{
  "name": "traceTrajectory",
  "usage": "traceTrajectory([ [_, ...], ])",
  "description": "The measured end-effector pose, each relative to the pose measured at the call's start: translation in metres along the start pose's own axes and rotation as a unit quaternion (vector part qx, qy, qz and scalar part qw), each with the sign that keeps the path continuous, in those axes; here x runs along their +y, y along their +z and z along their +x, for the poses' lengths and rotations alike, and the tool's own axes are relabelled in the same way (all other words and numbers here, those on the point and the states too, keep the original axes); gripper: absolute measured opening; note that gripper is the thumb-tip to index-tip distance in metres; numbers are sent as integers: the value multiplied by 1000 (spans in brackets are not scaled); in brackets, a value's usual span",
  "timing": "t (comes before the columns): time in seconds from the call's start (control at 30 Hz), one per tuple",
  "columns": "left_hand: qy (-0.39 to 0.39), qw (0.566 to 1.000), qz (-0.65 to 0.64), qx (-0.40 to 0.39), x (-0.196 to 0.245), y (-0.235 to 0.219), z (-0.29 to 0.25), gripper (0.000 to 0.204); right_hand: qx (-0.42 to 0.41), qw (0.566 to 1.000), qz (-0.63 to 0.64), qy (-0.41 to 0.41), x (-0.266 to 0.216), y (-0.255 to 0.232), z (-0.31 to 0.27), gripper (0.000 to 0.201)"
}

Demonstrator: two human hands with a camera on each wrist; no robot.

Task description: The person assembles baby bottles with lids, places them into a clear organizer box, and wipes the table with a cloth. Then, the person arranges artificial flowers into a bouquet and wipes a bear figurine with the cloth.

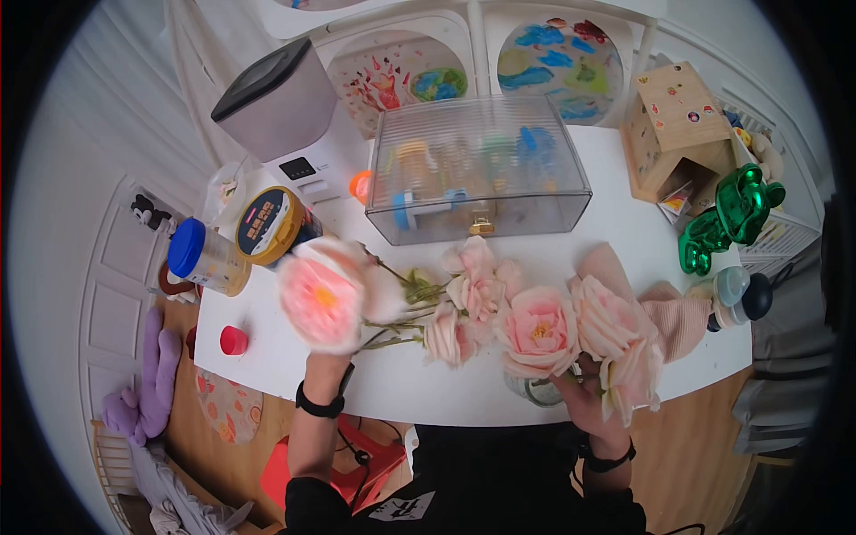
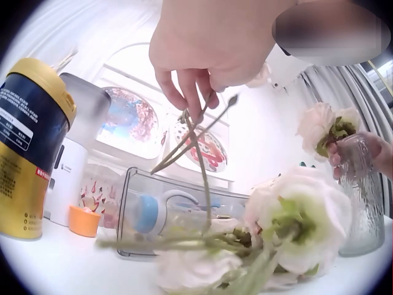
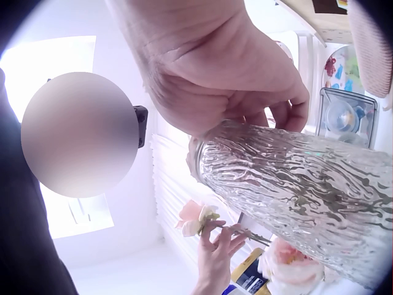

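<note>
My left hand (image 2: 212, 49) pinches the thin green stem (image 2: 198, 147) of a pink rose above the table. In the head view that large rose (image 1: 323, 294) covers most of the hand's fingers. My right hand (image 1: 593, 415) grips a ribbed clear glass vase (image 3: 295, 178) close to its rim; the vase is upright at the table's front edge. Open pink roses (image 1: 539, 332) crowd over the vase mouth and partly hide the right hand. Between the hands, more pale pink roses (image 1: 477, 294) lie on the white table with their stems pointing left.
Behind the flowers sits a clear lidded box (image 1: 477, 169). Left are a gold-lidded tub (image 1: 272, 227), a blue-lidded jar (image 1: 209, 257), a white appliance (image 1: 285, 116) and a small red cup (image 1: 234, 340). Right are a wooden house (image 1: 682, 129), a green shiny figure (image 1: 731, 218) and pink cloth (image 1: 678, 321).
</note>
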State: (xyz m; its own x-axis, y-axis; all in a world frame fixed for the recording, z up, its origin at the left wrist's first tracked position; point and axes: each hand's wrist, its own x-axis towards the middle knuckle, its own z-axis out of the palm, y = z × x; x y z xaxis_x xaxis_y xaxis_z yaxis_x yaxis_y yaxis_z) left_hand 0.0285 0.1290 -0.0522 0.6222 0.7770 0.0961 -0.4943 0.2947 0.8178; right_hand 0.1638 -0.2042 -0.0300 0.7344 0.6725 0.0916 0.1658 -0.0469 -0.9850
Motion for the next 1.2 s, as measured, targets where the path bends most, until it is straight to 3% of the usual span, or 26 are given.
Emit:
traceTrajectory([
  [0.03, 150, 922, 358, -14, 6, 1, 7, 22, -4, 999, -28, -27, -1, 0, 0, 55],
  [0.07, 275, 698, 661, -25, 11, 5, 10, 24, -9, 997, -55, -54, -1, 0, 0, 55],
  [0.1, 290, 747, 595, -65, 15, 13, 6, 20, -10, 997, -55, -56, 0, -1, 0, 55],
  [0.13, 293, 746, 595, -66, 24, 20, 2, 20, -15, 998, -38, -48, 2, -1, 0, 55],
  [0.23, 300, 817, 463, -166, 33, 19, -8, 25, -17, 1000, -5, -8, 1, 0, -2, 56],
  [0.27, 299, 818, 463, -166, 29, 17, -6, 25, -20, 1000, 9, 20, 0, 0, -3, 56],
  [0.33, 217, 899, 367, -103, 21, 17, 2, 28, -14, 1000, -10, -10, 8, 0, -3, 56],
  [0.37, 194, 901, 386, -43, 20, 27, 7, 15, -6, 999, -27, -43, 11, 0, -3, 56],
  [0.4, 195, 900, 387, -42, 21, 23, 8, 15, -8, 999, -26, -44, 11, -1, -3, 56],
  [0.47, 107, 862, 489, -78, 18, 5, 17, 26, -6, 998, -37, -56, 10, -1, -4, 56],
  [0.5, 163, 837, 517, -71, 10, -4, 21, 32, -5, 998, -37, -57, 8, -1, -4, 56],
  [0.53, 164, 837, 517, -72, 9, -5, 20, 32, -1, 999, -21, -40, 7, -1, -4, 56],
  [0.6, 243, 735, 632, -43, 8, -8, 15, 35, 4, 1000, -6, -23, 7, -1, -3, 57],
  [0.63, 249, 707, 659, -53, 10, -13, 15, 38, 5, 998, -25, -49, 10, -1, -2, 57],
  [0.67, 249, 707, 659, -52, 10, -15, 16, 38, 6, 996, -43, -76, 11, -1, -2, 58],
  [0.73, 157, 755, 636, -16, 16, -12, 15, 30, -1, 997, -34, -63, 9, 0, -2, 58],
  [0.77, 157, 755, 636, -15, 20, -7, 13, 30, -8, 998, -25, -50, 7, 0, -3, 59],
  [0.83, 166, 899, 405, -5, 33, 15, 3, 22, -5, 999, -15, -44, 5, 1, -2, 58],
  [0.87, 101, 918, 382, 16, 49, 37, -7, 15, -1, 999, -6, -39, 5, 1, -2, 58],
  [0.93, 89, 953, 287, -34, 64, 53, -28, 17, -3, 999, -21, -40, 2, 0, -1, 57],
  [1.0, 45, 961, 273, -23, 71, 78, -57, 1, -4, 999, -36, -40, 0, -2, -3, 57],
  [1.03, 70, 946, 308, -70, 67, 80, -73, 5, -10, 998, -43, -46, 0, -3, -4, 57],
  [1.1, 12, 952, 298, -70, 62, 109, -102, 7, -14, 997, -50, -49, -1, -4, -5, 57],
  [1.13, -53, 947, 303, -91, 66, 124, -109, 10, -11, 1000, -21, -10, -1, -3, -5, 56],
  [1.2, -133, 935, 260, -204, 52, 113, -113, 5, -5, 999, 7, 31, -3, -2, -5, 56],
])
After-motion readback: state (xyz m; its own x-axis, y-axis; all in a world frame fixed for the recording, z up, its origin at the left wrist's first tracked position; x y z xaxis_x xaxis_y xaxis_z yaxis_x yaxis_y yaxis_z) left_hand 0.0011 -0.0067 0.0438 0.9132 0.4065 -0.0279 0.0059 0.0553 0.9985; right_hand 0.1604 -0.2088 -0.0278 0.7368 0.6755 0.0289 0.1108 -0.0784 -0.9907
